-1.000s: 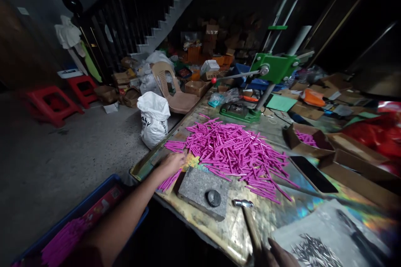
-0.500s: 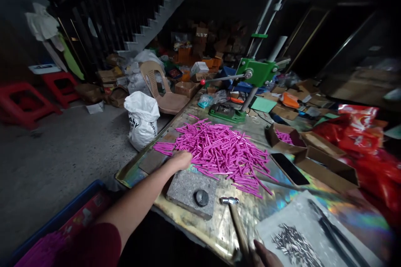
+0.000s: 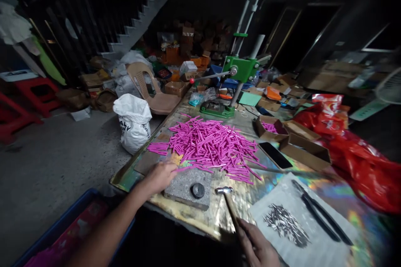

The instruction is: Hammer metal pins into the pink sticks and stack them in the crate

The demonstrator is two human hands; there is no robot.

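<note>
My left hand (image 3: pixel 161 176) is closed on one thin pink stick (image 3: pixel 185 169), which points right over the back edge of a grey stone block (image 3: pixel 180 187). A round dark metal piece (image 3: pixel 197 190) sits on top of that block. Behind it spreads a large heap of pink sticks (image 3: pixel 213 142), with a small row of them at its left. My right hand (image 3: pixel 258 244) is wrapped round the wooden handle of a hammer (image 3: pixel 231 210), whose metal head lies just right of the block. Small silver metal pins (image 3: pixel 286 225) are piled on a white sheet (image 3: pixel 332 250) beside my right hand.
Black-handled pliers (image 3: pixel 322 212) lie on the sheet. A phone (image 3: pixel 275 155) and open cardboard boxes (image 3: pixel 305 150) stand at the right, near red plastic bags (image 3: pixel 354 158). A green hand press (image 3: pixel 239 69) rises at the back. A white sack (image 3: pixel 133 123) and a chair (image 3: pixel 156 96) are left of the table.
My left hand has drawn back from the heap toward the block, with a pink stick now showing in it. My right hand has come further into view on the hammer handle. The view has shifted right.
</note>
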